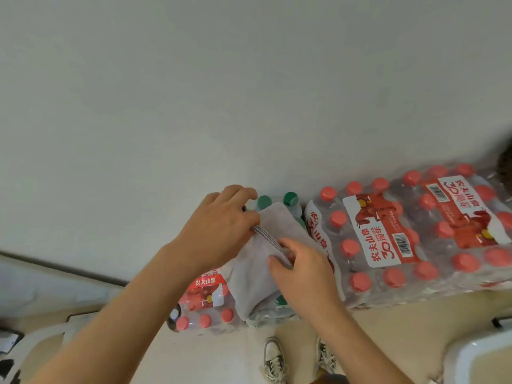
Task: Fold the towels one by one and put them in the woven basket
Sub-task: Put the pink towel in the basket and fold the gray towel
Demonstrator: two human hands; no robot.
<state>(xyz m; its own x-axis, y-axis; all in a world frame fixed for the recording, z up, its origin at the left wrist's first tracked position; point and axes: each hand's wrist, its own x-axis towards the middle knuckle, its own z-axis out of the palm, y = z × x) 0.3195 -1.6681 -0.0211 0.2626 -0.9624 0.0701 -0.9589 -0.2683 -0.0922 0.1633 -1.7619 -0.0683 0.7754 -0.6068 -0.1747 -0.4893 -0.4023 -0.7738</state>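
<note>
Light: bright, even, diffuse across the pale wall (pixel 194 92) | Shadows: faint, soft-edged | Glare: dull sheen on the bottle packs' plastic wrap (pixel 432 225) | Focus: soft throughout, fine print smeared | Edges: wide-angle bending, bottom corners blurred

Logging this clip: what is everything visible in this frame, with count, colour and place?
towel: one, grey with a striped hem, held over the bottle packs, centre
red-capped bottle packs: several, clear wrap with red-and-white labels, along the wall, right and lower left of the towel
green-capped bottles: at least three caps, behind and under the towel
wall: white, upper frame
floor: beige, bottom
white object: one, bottom right corner, cannot tell what
woven basket: none in view
shoes: two, pale with dark trim, bottom centre
left hand: grips the towel's top edge
right hand: pinches the striped hem
</note>
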